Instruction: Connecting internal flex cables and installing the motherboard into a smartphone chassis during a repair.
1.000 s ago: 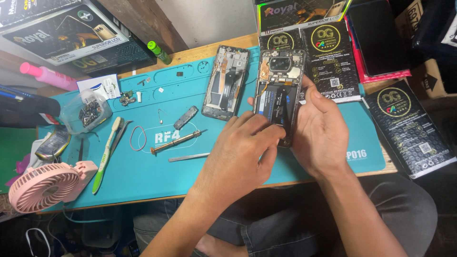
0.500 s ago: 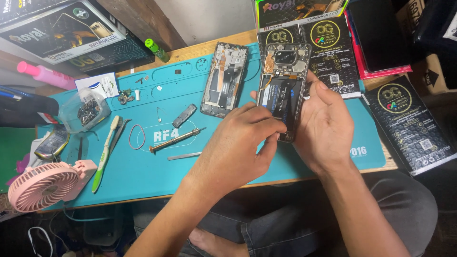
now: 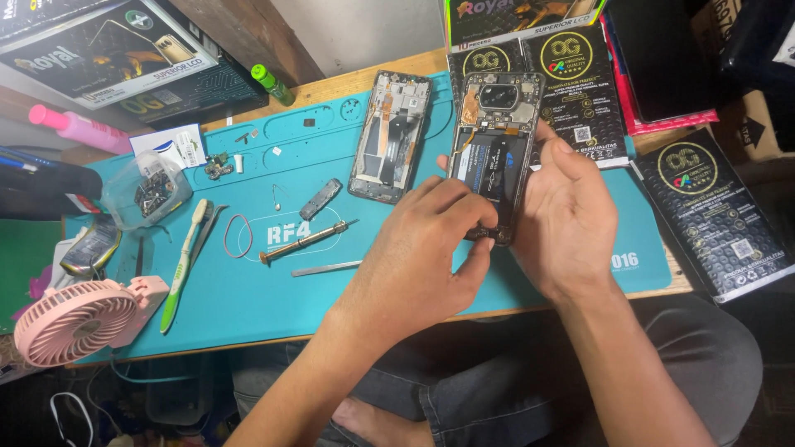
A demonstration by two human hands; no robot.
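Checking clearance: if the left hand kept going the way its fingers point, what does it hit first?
The left hand points up-right; its fingertips are already at the opened phone. Beyond that lie the black boxes, though depth is unclear.

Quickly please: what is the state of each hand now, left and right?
Left hand: fingers pinched at the lower end of the opened phone; any small part between them cannot be told.
Right hand: closed on the opened phone, holding its right edge.

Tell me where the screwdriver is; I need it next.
In the head view, the screwdriver lies on the teal mat, left of the left hand, between the rubber band and a metal pry tool.
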